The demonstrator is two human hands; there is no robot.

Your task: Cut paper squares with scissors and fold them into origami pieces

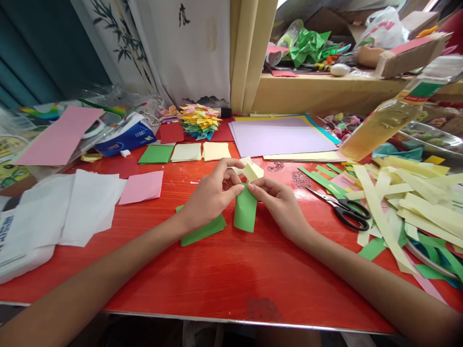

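Note:
Between both hands, near the middle of the red table, a green piece of paper (245, 212) hangs by its top edge. My left hand (216, 192) pinches its upper left corner between thumb and finger. At the upper right corner, my right hand (277, 196) grips it the same way. Just behind the fingertips is a folded pale yellow paper piece (253, 171); whether the fingers touch it I cannot tell. Partly under my left wrist lies a stack of green paper (204, 232). A pink paper square (142, 187) lies farther left.
Black-handled scissors (349, 212) and a heap of paper strips (383, 193) lie at right, near a tilted-looking bottle (390, 115). Purple sheets (282, 136), small paper stacks (186, 152) and a pile of folded papers (200, 120) are behind. White sheets (87, 207) lie left.

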